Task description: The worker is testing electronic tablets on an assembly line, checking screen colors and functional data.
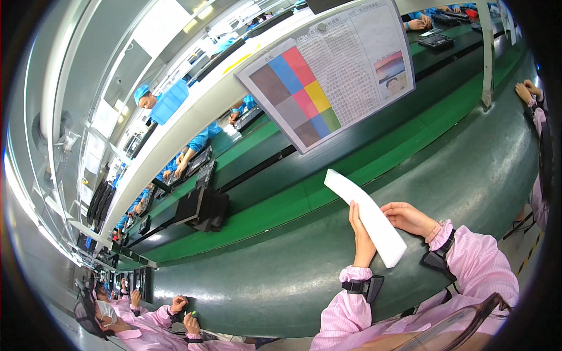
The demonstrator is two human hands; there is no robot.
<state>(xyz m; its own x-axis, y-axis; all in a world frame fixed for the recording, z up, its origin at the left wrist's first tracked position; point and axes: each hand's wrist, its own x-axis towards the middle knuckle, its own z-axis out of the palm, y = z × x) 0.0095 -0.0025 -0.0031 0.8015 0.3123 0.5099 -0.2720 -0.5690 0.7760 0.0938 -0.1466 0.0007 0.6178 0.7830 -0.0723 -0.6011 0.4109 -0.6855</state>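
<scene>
A long white block (370, 212), smooth like foam, is held tilted above the green worktable (293, 257). My left hand (363, 238) grips it along its near left side, with the fingers upright against the edge and partly hidden by the block. From the right, my right hand (408, 219) closes its bent fingers on the opposite edge, near the middle of the length. Both wrists carry black strapped devices over pink striped sleeves. The block's far end points up and left; its near end hangs over the table beside my left wrist.
Beyond the worktable runs a conveyor with a bright green strip (252, 226) and a black box-like object (202, 209). A printed sheet with colour squares (333, 76) hangs from a white rail. A co-worker in pink (134, 324) sits left; another's hands (527, 90) show right.
</scene>
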